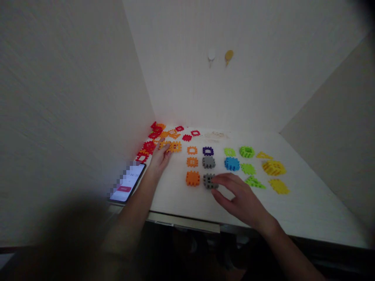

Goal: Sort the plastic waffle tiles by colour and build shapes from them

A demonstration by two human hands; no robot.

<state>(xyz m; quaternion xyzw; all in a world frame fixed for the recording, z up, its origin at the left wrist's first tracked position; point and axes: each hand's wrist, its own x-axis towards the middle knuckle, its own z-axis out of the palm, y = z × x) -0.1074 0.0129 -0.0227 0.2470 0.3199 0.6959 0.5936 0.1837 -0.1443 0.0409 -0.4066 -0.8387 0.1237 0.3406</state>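
Observation:
My left hand [161, 158] is closed around orange window tiles [175, 146] with notched edges, held at the left of the table. My right hand [238, 197] has its thumb and index finger apart, the tips at the right edge of a grey stack of notched tiles [209, 181]. Whether they touch it is hard to tell. Behind that stack lie another grey stack [208, 162] and a purple frame tile [208, 151]. To its left are an orange solid tile [193, 178], an orange window tile [192, 162] and an orange frame tile [192, 150].
Red tiles [149, 147] pile along the left wall, beside a phone [129, 181] with a lit screen. On the right lie a blue stack [232, 164], green tiles [248, 169] and a yellow stack [274, 168]. Walls enclose the white table [178, 199]; two hooks [229, 55] hang behind.

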